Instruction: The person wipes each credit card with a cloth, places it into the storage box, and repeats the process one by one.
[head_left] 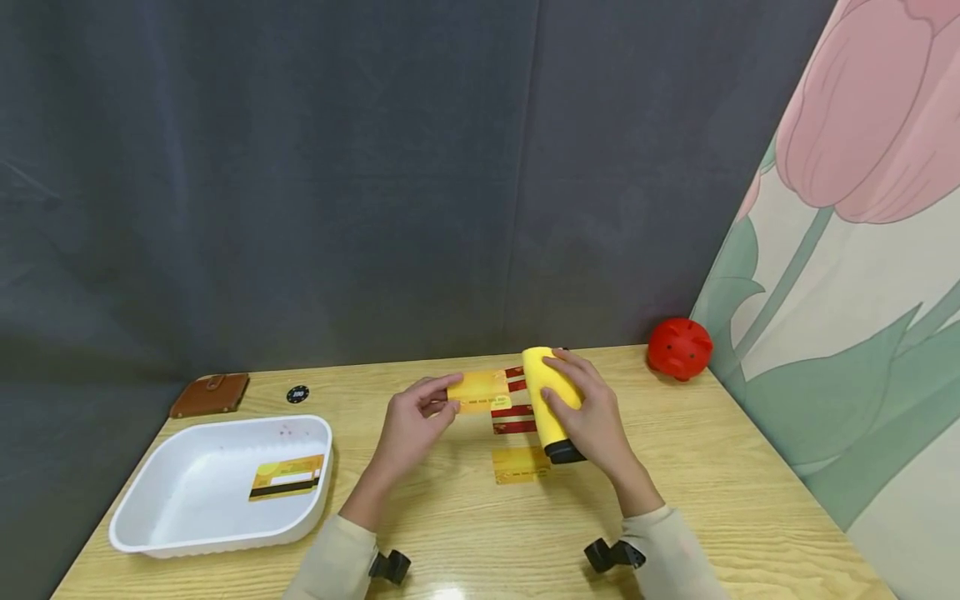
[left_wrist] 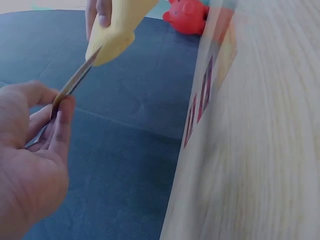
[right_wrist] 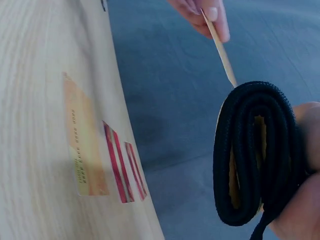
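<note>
A gold bank card [head_left: 478, 390] is pinched by its left end between the thumb and fingers of my left hand [head_left: 416, 425]. My right hand [head_left: 596, 421] grips a rolled yellow cloth [head_left: 543, 396] with black edging, its black end [right_wrist: 270, 100] showing several folded layers in the right wrist view. The card's far edge meets the cloth in the left wrist view, both raised above the table. Beneath them lie two red-striped cards [head_left: 513, 427], partly covered by the cloth in the head view. Nearer me, another gold card [head_left: 517, 467] lies flat.
At left stands a white plastic tray [head_left: 187, 483] with a gold card [head_left: 287, 478] inside. Behind it are a brown wallet [head_left: 212, 395] and a black round chip [head_left: 297, 394]. A red piggy bank [head_left: 679, 348] sits at the back right, near the flowered wall [head_left: 847, 333].
</note>
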